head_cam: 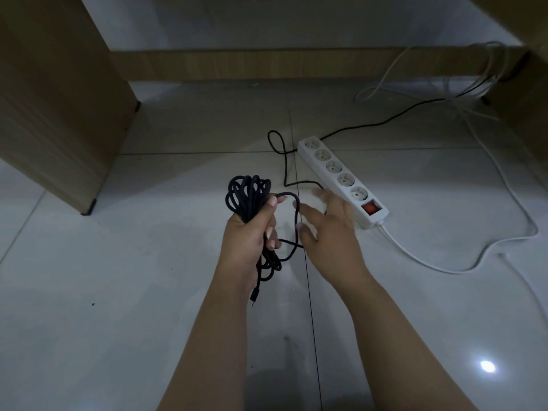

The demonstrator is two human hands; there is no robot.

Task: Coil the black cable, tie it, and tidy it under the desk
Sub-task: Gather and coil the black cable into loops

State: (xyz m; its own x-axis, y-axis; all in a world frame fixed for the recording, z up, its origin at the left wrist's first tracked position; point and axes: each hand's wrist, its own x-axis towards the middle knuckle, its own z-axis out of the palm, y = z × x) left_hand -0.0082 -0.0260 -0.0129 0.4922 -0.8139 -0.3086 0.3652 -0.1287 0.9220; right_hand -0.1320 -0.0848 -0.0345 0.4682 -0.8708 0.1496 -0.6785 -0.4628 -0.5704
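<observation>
Black cable (248,194) is mostly bundled already: several loose, uneven loops bunched in the left hand (246,236), held above the tiled floor (118,292) in front of the desk's opening. Fingers are curled round the middle of the bundle, so loops fan out above the fist and hang below it, with a small plug end dangling lowest. Holding at the waist looks deliberate: it keeps the loops together and leaves that spot free for a tie.

Right hand (326,223) is beside the bundle, fingers spread and relaxed. One strand curves from the left thumb across toward the right palm; can't tell whether the right hand has contact with it, motion blur there.

Uncoiled remainder runs along the floor from the hands, makes one loop near the far end of the white power strip (341,178), then heads toward the back right corner under the desk.

Cable looks thin, matte, possibly braided, and limp. Loops are unequal in size, so the coil is messy.

My read: coiling stage, a fair length left, no tie on yet.
</observation>
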